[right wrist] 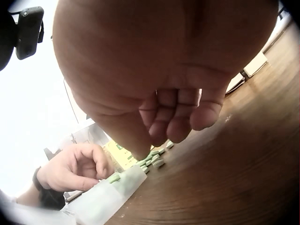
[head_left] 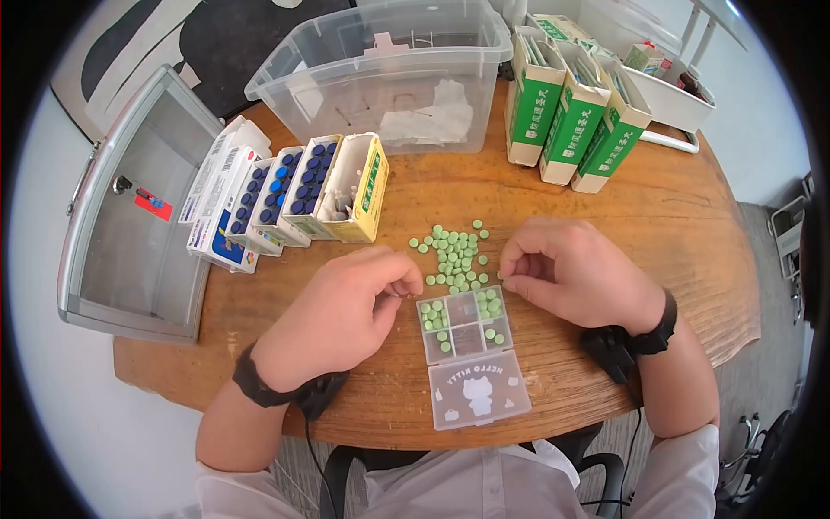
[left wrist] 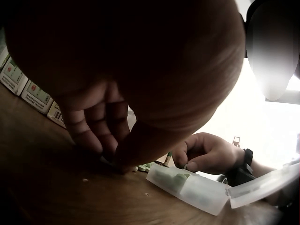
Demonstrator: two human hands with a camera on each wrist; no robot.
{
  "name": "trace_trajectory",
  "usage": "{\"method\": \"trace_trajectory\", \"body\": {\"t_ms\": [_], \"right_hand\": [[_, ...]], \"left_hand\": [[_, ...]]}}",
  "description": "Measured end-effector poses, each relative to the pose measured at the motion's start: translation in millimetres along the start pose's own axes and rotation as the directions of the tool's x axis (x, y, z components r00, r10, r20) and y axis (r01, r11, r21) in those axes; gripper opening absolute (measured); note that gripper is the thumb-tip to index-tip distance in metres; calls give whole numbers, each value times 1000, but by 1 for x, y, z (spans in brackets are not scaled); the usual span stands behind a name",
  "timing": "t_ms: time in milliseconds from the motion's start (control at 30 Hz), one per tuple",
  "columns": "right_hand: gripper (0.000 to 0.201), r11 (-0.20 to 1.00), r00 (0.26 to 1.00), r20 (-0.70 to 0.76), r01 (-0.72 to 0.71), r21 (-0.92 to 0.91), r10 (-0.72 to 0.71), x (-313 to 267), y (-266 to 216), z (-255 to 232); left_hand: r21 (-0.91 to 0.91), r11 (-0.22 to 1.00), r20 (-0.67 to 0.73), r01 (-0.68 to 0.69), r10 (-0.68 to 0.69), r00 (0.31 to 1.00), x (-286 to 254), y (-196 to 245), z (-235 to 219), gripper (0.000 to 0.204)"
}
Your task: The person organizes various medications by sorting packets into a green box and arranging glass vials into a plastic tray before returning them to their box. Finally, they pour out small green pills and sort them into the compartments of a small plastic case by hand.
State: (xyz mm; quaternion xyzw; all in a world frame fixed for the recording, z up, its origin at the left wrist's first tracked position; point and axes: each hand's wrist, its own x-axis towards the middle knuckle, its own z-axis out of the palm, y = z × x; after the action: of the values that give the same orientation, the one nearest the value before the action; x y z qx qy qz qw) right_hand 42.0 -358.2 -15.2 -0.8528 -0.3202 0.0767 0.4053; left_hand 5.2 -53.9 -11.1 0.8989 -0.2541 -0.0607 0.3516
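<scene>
A clear pill box (head_left: 468, 326) lies open, its lid (head_left: 480, 391) toward the person. Green tablets (head_left: 488, 303) lie in its corner compartments; the two middle ones look bare. Behind the box spreads a loose pile of green tablets (head_left: 458, 255). My left hand (head_left: 333, 303), fingers curled and thumb close to the fingertips, is at the box's left; no tablet is clearly visible in it. On the right side, my right hand (head_left: 579, 272) pinches a green tablet (left wrist: 185, 166) between thumb and finger, just off the box's back right corner.
Opened cartons of blue-capped vials (head_left: 311, 177) and a yellow carton (head_left: 370, 190) stand at the back left, beside a clear-fronted case (head_left: 138, 208). Behind them is a large clear bin (head_left: 303, 95). Green-and-white cartons (head_left: 571, 121) and a white tray (head_left: 670, 99) are at the back right.
</scene>
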Motion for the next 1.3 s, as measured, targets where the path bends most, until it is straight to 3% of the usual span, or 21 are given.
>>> {"method": "trace_trajectory", "body": {"t_ms": [133,233,300,367,467,533,667,767,867,933,1033,1167,1233,1300], "right_hand": [[8,990,990,110,73,117,-86,-2,-9,-4],[9,980,969,207,99,175,-135,-5,-10,-4],[9,975,965,210,115,189,-154,-5,-7,0],[8,971,961,217,128,202,-172,-5,-7,3],[9,988,982,166,65,143,-88,-2,-6,3],[11,978,976,-80,200,-50,-204,1,6,11],[14,963,965,-89,235,-132,-248,0,12,14],[14,975,989,16,149,-162,-148,0,10,9],[15,991,996,15,93,-92,-92,1,5,8],[16,1000,1000,16,2,-29,-1,1,0,7],[15,999,999,1,48,-19,-48,1,4,7],[14,986,999,50,-10,163,2,-3,-11,-4],[15,963,977,189,46,264,-99,-5,-14,-4],[16,971,977,197,32,236,-81,-3,-16,-1]], "left_hand": [[-62,998,37,14,-11,999,0,-2,-4,16],[-218,975,80,35,-18,997,-2,11,-10,14],[-279,958,175,-59,112,978,-4,21,-12,11],[-322,946,218,-29,104,970,-4,23,-8,10],[-200,979,217,-21,65,974,-3,20,-5,15],[-107,994,-6,-19,18,1000,-1,10,2,19],[97,994,-78,-44,52,996,0,-1,7,21],[189,979,-67,-77,91,994,0,-4,6,19],[171,984,-46,-46,54,997,1,-2,5,12],[44,998,-57,39,-37,998,2,2,5,6],[-27,997,-71,66,-68,995,1,8,1,8],[-150,989,-1,-16,16,1000,-4,19,-6,9],[-222,972,165,-71,109,980,-6,21,-2,10],[-166,983,183,-82,112,977,-5,22,-4,10]]}}
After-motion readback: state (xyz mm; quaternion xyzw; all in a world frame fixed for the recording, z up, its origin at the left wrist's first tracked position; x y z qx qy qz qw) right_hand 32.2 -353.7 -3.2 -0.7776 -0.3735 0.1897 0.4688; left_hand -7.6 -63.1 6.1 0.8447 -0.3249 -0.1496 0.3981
